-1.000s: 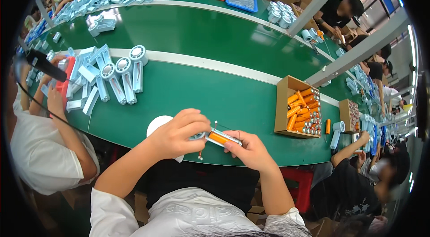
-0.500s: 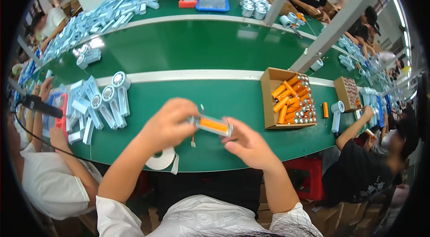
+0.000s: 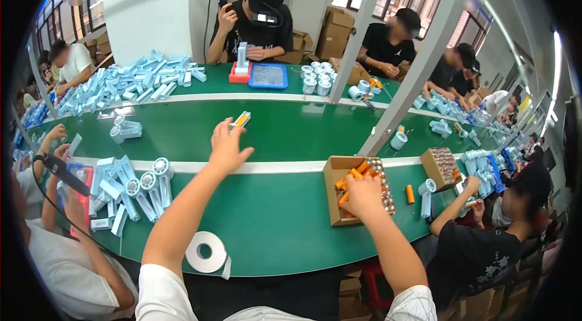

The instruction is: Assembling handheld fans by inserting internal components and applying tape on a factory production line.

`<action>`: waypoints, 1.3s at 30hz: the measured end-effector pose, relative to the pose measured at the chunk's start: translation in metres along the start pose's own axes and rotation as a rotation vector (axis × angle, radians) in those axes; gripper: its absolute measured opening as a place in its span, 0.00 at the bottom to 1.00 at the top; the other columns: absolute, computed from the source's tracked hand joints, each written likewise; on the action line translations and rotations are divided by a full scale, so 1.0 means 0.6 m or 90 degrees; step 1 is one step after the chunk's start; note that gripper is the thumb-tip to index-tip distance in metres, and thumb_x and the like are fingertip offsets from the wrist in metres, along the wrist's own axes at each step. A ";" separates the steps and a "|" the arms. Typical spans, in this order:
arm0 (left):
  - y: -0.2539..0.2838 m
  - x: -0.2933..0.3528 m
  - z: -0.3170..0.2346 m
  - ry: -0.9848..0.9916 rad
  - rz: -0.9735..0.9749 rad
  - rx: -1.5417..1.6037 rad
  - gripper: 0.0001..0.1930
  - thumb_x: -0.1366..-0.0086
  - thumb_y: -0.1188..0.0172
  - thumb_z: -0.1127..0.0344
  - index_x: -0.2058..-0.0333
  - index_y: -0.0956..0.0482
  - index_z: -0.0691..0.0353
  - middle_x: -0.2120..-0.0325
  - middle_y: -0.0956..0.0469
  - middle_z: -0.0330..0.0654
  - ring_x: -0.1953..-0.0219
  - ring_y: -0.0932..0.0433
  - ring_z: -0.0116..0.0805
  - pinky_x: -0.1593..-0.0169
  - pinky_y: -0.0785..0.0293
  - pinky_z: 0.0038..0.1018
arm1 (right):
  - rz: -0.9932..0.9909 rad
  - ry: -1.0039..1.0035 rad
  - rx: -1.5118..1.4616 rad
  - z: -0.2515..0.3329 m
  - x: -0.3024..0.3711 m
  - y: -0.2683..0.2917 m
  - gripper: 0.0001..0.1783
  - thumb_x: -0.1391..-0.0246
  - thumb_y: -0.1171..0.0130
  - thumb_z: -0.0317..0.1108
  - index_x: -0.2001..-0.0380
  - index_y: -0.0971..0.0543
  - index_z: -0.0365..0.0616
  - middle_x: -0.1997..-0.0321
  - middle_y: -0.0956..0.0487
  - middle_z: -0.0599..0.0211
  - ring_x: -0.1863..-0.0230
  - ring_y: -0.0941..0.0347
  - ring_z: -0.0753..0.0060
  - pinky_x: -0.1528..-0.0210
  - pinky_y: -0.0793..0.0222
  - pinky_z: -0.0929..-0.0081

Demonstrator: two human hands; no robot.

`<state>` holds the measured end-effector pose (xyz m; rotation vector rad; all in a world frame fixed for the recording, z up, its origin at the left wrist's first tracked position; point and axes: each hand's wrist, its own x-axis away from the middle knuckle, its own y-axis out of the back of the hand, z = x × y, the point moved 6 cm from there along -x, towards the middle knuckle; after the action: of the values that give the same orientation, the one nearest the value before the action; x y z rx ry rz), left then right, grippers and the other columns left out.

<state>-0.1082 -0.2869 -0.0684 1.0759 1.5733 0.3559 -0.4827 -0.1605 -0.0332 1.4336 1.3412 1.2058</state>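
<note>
My left hand (image 3: 227, 149) stretches over the far green belt, thumb and fingers apart. Just past its fingertips, a light blue housing with an orange battery inside (image 3: 242, 119) lies on the belt, touching or very close to them. My right hand (image 3: 365, 195) is down in an open cardboard box (image 3: 333, 215), its fingers bent around an orange battery (image 3: 344, 197). More orange batteries (image 3: 361, 167) lie loose there, beside others standing upright with their ends up. The tips of my right fingers are partly hidden among the batteries.
A white tape roll (image 3: 207, 252) lies near the front edge. Light blue housings (image 3: 124, 190) are piled at left. A metal post (image 3: 400, 90) rises behind the box. A single orange battery (image 3: 410, 193) stands right of it. Co-workers sit on both sides and opposite.
My left hand has moved away from me to the far belt, and the battery-filled housing is now there. My right hand has let go of the housing and moved right into the box.
</note>
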 end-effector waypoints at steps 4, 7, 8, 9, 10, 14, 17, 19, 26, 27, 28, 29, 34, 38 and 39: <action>0.146 0.091 -0.150 -0.131 0.103 0.213 0.18 0.38 0.25 0.62 0.50 0.18 0.54 0.33 0.29 0.49 0.33 0.33 0.53 0.29 0.37 0.46 | -0.103 0.003 -0.036 -0.024 0.017 0.029 0.43 0.56 0.22 0.38 0.33 0.24 0.44 0.51 0.14 0.57 0.50 0.21 0.52 0.38 0.33 0.60; 0.245 0.193 -0.191 -0.112 0.169 0.401 0.14 0.37 0.26 0.66 0.53 0.17 0.56 0.41 0.22 0.46 0.40 0.25 0.45 0.36 0.30 0.38 | -0.257 0.106 -0.323 -0.033 0.066 0.101 0.43 0.55 0.24 0.36 0.32 0.25 0.44 0.44 0.16 0.58 0.50 0.23 0.53 0.38 0.35 0.60; 0.262 0.232 -0.196 -0.057 0.200 0.470 0.11 0.35 0.27 0.68 0.55 0.16 0.56 0.43 0.21 0.46 0.42 0.23 0.42 0.38 0.28 0.34 | -0.310 0.134 -0.411 -0.039 0.092 0.129 0.43 0.55 0.24 0.35 0.32 0.25 0.44 0.42 0.17 0.58 0.50 0.24 0.54 0.38 0.35 0.61; 0.255 0.277 -0.196 0.026 0.245 0.621 0.11 0.32 0.30 0.70 0.53 0.17 0.58 0.43 0.21 0.46 0.44 0.22 0.40 0.40 0.26 0.33 | -0.348 0.186 -0.542 -0.024 0.113 0.144 0.46 0.57 0.24 0.33 0.31 0.26 0.44 0.41 0.17 0.59 0.50 0.24 0.56 0.38 0.33 0.63; 0.247 0.305 -0.200 0.122 0.288 0.767 0.10 0.29 0.33 0.72 0.50 0.18 0.61 0.43 0.21 0.46 0.47 0.21 0.37 0.42 0.25 0.32 | -0.374 0.243 -0.677 0.001 0.130 0.145 0.48 0.59 0.23 0.30 0.30 0.26 0.45 0.41 0.18 0.61 0.50 0.25 0.59 0.39 0.32 0.64; 0.220 0.359 -0.273 0.360 0.366 1.113 0.15 0.23 0.42 0.73 0.40 0.24 0.64 0.48 0.19 0.45 0.49 0.21 0.35 0.45 0.25 0.29 | -0.251 0.510 -0.674 0.146 0.211 0.125 0.50 0.59 0.25 0.24 0.28 0.29 0.44 0.38 0.20 0.62 0.48 0.24 0.65 0.43 0.26 0.70; 0.203 0.394 -0.291 0.381 0.339 1.182 0.18 0.23 0.40 0.72 0.37 0.24 0.63 0.52 0.19 0.45 0.53 0.20 0.34 0.48 0.25 0.26 | -0.214 0.557 -0.682 0.233 0.265 0.093 0.49 0.57 0.27 0.20 0.28 0.30 0.42 0.43 0.20 0.60 0.49 0.24 0.66 0.45 0.25 0.71; 0.206 0.411 -0.283 0.406 0.316 1.215 0.18 0.25 0.37 0.72 0.38 0.22 0.62 0.55 0.18 0.44 0.56 0.20 0.33 0.51 0.25 0.24 | -0.153 0.522 -0.760 0.269 0.277 0.068 0.48 0.56 0.28 0.19 0.28 0.29 0.42 0.47 0.19 0.59 0.49 0.24 0.66 0.46 0.25 0.71; 0.273 0.429 -0.237 0.256 0.234 0.623 0.16 0.33 0.28 0.72 0.47 0.15 0.62 0.61 0.19 0.40 0.63 0.23 0.29 0.58 0.25 0.22 | 0.003 0.145 -1.313 0.298 0.278 -0.025 0.42 0.46 0.36 0.16 0.27 0.34 0.40 0.60 0.20 0.63 0.57 0.23 0.65 0.49 0.26 0.72; 0.278 0.428 -0.234 0.248 0.212 0.599 0.15 0.34 0.26 0.73 0.49 0.14 0.62 0.62 0.19 0.39 0.64 0.24 0.29 0.58 0.25 0.21 | 0.012 0.129 -1.288 0.301 0.275 -0.021 0.42 0.45 0.37 0.16 0.26 0.35 0.40 0.61 0.21 0.63 0.58 0.23 0.65 0.50 0.26 0.73; 0.284 0.428 -0.231 0.240 0.190 0.574 0.15 0.35 0.25 0.73 0.50 0.13 0.62 0.63 0.19 0.39 0.64 0.24 0.29 0.59 0.25 0.21 | 0.020 0.113 -1.262 0.303 0.272 -0.021 0.41 0.43 0.38 0.16 0.26 0.36 0.40 0.62 0.21 0.64 0.59 0.23 0.66 0.50 0.26 0.74; 0.287 0.428 -0.229 0.243 0.193 0.574 0.15 0.35 0.25 0.73 0.50 0.13 0.62 0.63 0.19 0.39 0.64 0.24 0.29 0.59 0.25 0.21 | 0.022 0.109 -1.263 0.304 0.271 -0.021 0.41 0.43 0.38 0.16 0.26 0.36 0.40 0.62 0.21 0.64 0.59 0.23 0.66 0.50 0.26 0.74; 0.299 0.432 -0.216 0.295 0.184 0.627 0.15 0.35 0.26 0.75 0.50 0.13 0.64 0.61 0.20 0.39 0.64 0.24 0.28 0.61 0.25 0.22 | 0.198 0.094 -1.524 0.310 0.259 -0.027 0.38 0.39 0.39 0.17 0.26 0.37 0.39 0.64 0.21 0.64 0.68 0.26 0.71 0.60 0.29 0.80; 0.306 0.431 -0.219 0.230 0.177 0.728 0.14 0.32 0.29 0.73 0.48 0.14 0.66 0.55 0.21 0.41 0.68 0.25 0.28 0.63 0.27 0.22 | 0.610 0.331 -1.610 0.323 0.271 0.005 0.36 0.40 0.31 0.20 0.29 0.29 0.41 0.64 0.21 0.66 0.73 0.30 0.78 0.71 0.35 0.84; 0.307 0.432 -0.216 0.233 0.181 0.726 0.14 0.32 0.29 0.73 0.48 0.14 0.66 0.55 0.21 0.41 0.68 0.25 0.28 0.63 0.27 0.22 | 0.612 0.327 -1.614 0.324 0.271 0.013 0.36 0.40 0.31 0.20 0.29 0.29 0.41 0.64 0.21 0.66 0.73 0.30 0.78 0.71 0.35 0.84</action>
<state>-0.1278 0.0553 -0.0554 2.2087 1.9817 -0.2397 -0.2950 0.0094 -0.0489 -0.4312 -1.1788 2.1285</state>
